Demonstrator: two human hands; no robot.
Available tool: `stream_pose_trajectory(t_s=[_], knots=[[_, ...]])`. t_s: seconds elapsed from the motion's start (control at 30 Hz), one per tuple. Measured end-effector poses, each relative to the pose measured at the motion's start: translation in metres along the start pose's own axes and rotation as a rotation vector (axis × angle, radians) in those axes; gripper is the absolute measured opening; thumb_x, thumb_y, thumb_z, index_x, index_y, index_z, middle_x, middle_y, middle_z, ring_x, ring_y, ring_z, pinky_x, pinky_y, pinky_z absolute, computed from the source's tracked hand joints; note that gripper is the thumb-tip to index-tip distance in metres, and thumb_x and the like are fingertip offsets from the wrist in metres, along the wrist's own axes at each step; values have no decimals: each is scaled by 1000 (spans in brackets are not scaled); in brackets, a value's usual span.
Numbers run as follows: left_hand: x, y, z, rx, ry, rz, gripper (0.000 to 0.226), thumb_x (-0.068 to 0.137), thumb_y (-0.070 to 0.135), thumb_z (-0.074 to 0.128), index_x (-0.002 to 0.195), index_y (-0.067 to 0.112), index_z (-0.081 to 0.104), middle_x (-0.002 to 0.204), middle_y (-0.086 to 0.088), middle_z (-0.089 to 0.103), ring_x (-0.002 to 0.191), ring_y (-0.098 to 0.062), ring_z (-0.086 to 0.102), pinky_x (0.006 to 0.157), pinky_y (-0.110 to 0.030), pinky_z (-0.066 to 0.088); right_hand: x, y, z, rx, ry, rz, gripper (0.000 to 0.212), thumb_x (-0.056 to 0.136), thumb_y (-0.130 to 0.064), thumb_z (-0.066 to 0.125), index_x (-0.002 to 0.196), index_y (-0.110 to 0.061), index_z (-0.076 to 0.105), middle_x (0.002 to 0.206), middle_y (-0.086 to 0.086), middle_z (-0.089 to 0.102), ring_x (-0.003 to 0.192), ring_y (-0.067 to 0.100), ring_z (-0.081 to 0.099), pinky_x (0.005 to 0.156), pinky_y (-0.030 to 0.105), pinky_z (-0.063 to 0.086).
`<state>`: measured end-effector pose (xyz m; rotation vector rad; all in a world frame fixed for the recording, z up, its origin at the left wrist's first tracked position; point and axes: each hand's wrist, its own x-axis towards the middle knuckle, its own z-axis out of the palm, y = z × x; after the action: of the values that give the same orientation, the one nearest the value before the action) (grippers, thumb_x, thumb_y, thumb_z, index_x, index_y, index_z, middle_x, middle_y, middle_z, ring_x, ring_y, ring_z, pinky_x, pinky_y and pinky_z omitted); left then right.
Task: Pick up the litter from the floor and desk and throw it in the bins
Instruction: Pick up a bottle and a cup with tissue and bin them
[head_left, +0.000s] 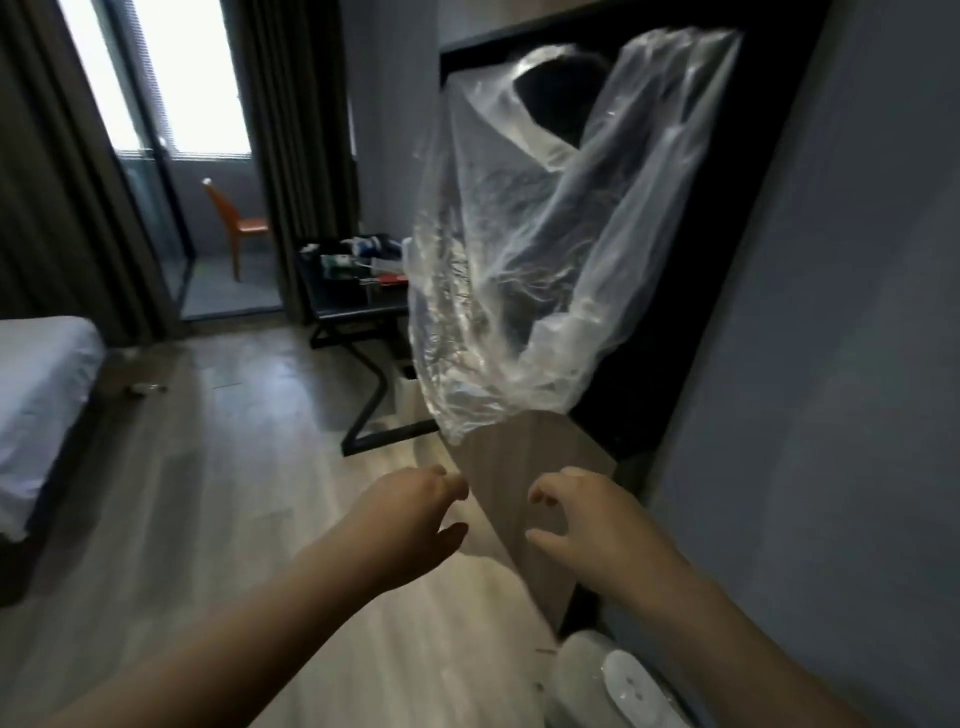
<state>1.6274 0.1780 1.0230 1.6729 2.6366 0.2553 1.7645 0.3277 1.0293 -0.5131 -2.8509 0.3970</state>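
- Head view, progress: a crumpled clear plastic bag (519, 249) floats in mid-air before a dark wall panel (649, 374). Small litter (148, 387) lies on the wooden floor (234, 493) by the white bed (36, 374), and the black desk (343, 306) carries clutter, so most of the tidying seems left.
- Head view, hands: left hand (415, 514) and right hand (582, 514) reach up just below the bag, fingers loosely curled and apart, gripping nothing; neither appears to touch it.
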Motion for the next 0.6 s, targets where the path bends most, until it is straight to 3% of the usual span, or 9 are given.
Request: stream_pose_trajectory(t_s=[0.17, 0.33, 0.47, 0.6], knots=[[-63, -110, -22, -9, 19, -204, 37, 93, 42, 49, 126, 26, 52, 122, 7, 57, 108, -14, 57, 90, -29, 47, 65, -98, 45, 7, -56, -143, 34, 80, -38, 63, 113, -29, 61, 95, -15, 47, 96, 9, 55, 73, 22, 37], [-98, -193, -34, -24, 40, -372, 36, 94, 42, 48, 126, 26, 51, 123, 7, 56, 109, -14, 56, 89, -26, 45, 127, -168, 86, 12, -135, -273, 36, 84, -40, 61, 118, -31, 58, 112, -13, 55, 108, 9, 52, 84, 24, 39], [-101, -255, -35, -31, 43, -485, 36, 93, 43, 49, 125, 26, 50, 122, 7, 56, 108, -14, 56, 89, -26, 45, 185, -209, 114, 31, -175, -351, 37, 85, -39, 59, 121, -29, 56, 118, -11, 57, 111, 10, 53, 91, 26, 43], [-80, -316, -37, -4, 49, -571, 38, 92, 43, 50, 126, 26, 51, 123, 7, 57, 110, -14, 57, 93, -30, 46, 256, -236, 135, 55, -166, -427, 39, 86, -40, 59, 124, -28, 56, 119, -11, 57, 112, 10, 53, 88, 25, 44]])
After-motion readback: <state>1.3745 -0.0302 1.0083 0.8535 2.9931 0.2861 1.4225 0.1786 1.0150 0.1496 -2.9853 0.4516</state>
